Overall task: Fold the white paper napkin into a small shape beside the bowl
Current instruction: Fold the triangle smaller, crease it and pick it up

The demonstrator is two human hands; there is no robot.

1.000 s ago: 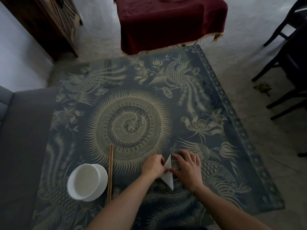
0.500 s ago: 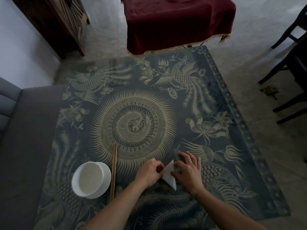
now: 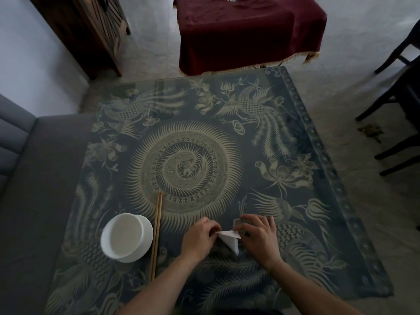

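Observation:
The white paper napkin [image 3: 230, 239] is a small pointed triangle lying on the patterned table near its front edge. My left hand [image 3: 200, 237] pinches its left corner with curled fingers. My right hand [image 3: 258, 235] presses on its right corner, fingers spread over the table. Part of the napkin is hidden under both hands. The white bowl [image 3: 126, 237] stands to the left, apart from the napkin, with a pair of wooden chopsticks [image 3: 156, 233] lying between them.
The table [image 3: 295, 137] has a dark blue cloth with pale phoenix patterns under glass. A grey sofa [image 3: 34, 189] borders its left side. A maroon-draped table [image 3: 247, 30] stands beyond, dark chairs [image 3: 404, 105] at the right, a wooden cabinet [image 3: 91, 30] far left.
The napkin's upper tip has been folded down, so the tall upright triangle is now shorter and flatter. Both hands stay on it. The camera view shifted slightly.

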